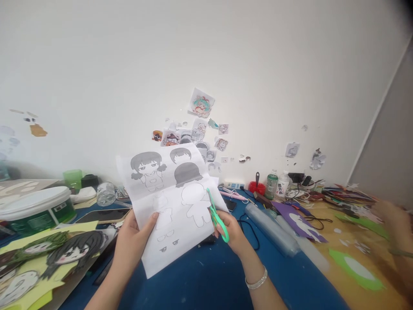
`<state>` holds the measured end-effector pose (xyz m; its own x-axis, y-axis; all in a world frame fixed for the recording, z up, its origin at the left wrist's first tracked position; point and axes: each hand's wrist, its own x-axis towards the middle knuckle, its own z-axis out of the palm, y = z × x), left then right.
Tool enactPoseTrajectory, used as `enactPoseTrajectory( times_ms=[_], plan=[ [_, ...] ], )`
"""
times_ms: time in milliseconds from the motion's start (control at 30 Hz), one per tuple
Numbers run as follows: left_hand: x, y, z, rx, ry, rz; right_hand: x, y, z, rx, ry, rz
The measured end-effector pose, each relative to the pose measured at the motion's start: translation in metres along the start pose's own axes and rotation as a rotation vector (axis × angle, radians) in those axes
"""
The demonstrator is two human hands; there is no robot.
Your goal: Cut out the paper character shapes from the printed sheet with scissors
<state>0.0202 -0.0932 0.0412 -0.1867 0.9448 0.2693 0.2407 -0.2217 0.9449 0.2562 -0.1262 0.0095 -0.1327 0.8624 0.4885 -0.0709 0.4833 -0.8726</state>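
A white sheet of paper (167,198) printed with a chibi figure, hair pieces and body outlines is held up above the blue table. My left hand (137,234) grips its lower left side, thumb on the front and fingers hidden behind. On the right, my right hand (230,230) is closed around green scissors (219,220), some fingers hidden. The scissors point upward at the sheet's right part, with the blades beside the blank body outline. Whether the blades are cutting the paper cannot be made out.
Character cutouts on yellow paper (72,249), a white-lidded tub (35,202) and a phone (103,215) lie left. A clear plastic roll (272,228), bottles (272,185) and purple paper (300,221) are right. Another person's blurred arm (395,232) reaches in at far right.
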Motion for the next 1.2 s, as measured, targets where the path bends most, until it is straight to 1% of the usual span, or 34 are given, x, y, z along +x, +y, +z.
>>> enactPoseTrajectory(
  times_ms=[200, 333, 400, 500, 633, 733, 933, 1067, 1200],
  plan=[
    [-0.007, 0.004, 0.006, -0.061, 0.029, -0.008, 0.002, 0.011, 0.0, 0.018, 0.048, -0.027],
    [-0.008, 0.006, 0.006, -0.06, 0.041, -0.009, 0.002, 0.011, 0.0, 0.01, 0.048, -0.039],
    [-0.007, 0.006, 0.003, -0.032, 0.012, -0.004, 0.001, 0.008, 0.0, 0.005, 0.016, -0.036],
    [-0.003, 0.008, -0.004, -0.001, -0.019, 0.001, 0.0, 0.001, -0.003, -0.016, -0.066, -0.003],
    [0.002, 0.007, -0.008, -0.002, 0.005, 0.009, -0.002, -0.005, -0.008, -0.067, -0.128, 0.061],
    [0.003, 0.006, -0.006, 0.0, 0.012, 0.018, -0.003, -0.005, -0.012, -0.065, -0.163, 0.073],
    [0.001, 0.009, -0.006, 0.021, -0.028, -0.007, -0.005, -0.006, -0.017, -0.104, -0.205, 0.07],
    [0.003, 0.01, -0.008, 0.036, -0.056, -0.024, -0.006, -0.008, -0.02, -0.128, -0.233, 0.102],
    [0.011, 0.004, -0.014, 0.087, -0.088, 0.003, -0.007, -0.009, -0.019, -0.146, -0.255, 0.144]
  ],
)
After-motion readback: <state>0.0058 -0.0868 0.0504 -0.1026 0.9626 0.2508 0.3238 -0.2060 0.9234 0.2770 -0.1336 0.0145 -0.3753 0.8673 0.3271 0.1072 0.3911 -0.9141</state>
